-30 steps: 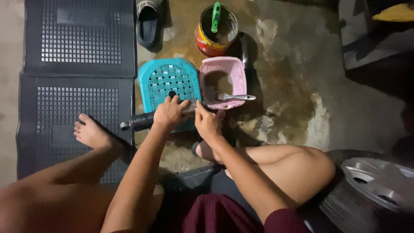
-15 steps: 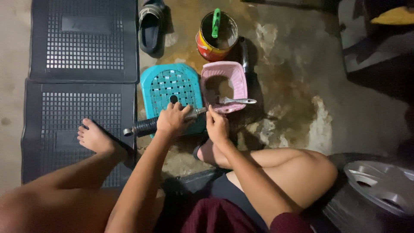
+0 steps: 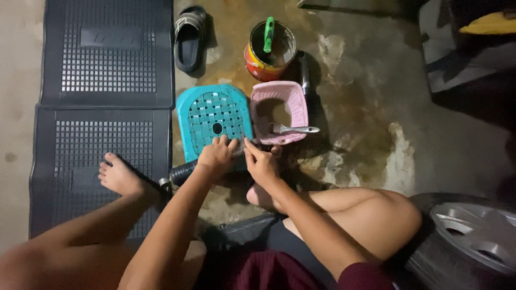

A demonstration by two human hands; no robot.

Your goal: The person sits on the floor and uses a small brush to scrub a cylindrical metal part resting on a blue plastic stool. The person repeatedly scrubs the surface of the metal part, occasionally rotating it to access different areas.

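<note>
The left hand (image 3: 216,156) is clenched around a long black ribbed-rubber and metal shaft (image 3: 185,173) lying across the near edge of a teal woven-top plastic stool (image 3: 214,115). The right hand (image 3: 262,164) pinches its right end beside a pink plastic basin (image 3: 279,111). The shaft looks stiff, heavy, probably greasy; the ribbed rubber middle should grip best.

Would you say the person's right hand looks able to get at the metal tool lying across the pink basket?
Probably yes: the right hand sits just below the pink basket, and the metal tool lies uncovered across its near rim, with nothing between them.
</note>
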